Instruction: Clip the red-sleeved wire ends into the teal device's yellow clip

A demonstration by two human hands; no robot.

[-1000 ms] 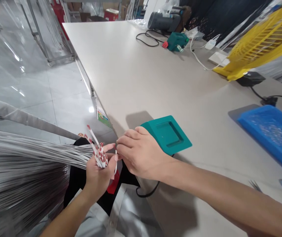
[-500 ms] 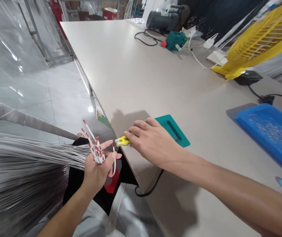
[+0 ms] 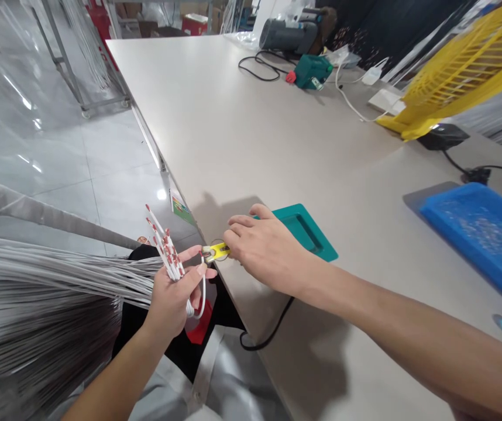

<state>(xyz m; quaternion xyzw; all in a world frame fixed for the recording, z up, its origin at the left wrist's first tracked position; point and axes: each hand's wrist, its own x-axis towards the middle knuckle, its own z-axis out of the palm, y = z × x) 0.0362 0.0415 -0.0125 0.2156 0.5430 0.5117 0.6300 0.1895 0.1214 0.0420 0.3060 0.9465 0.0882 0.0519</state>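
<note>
My left hand is closed round a bunch of white cables with reddish-brown ends, over the table's left edge. Its thumb and fingers also pinch one curved white cable, whose red end points up. My right hand grips a yellow tool with a metal tip, and that tip meets the end of the single cable. Most of the tool is hidden under the fingers. A green tray lies just beyond my right hand, partly covered by it.
Many long grey-white cables stretch out to the left. On the table are a blue tray with small clear bits, a yellow fan, a green device and a grey motor. A black cord hangs at the near edge.
The yellow tool's tip has moved slightly left onto the end of the single cable. The bunch in my left hand has tilted slightly up and left.
</note>
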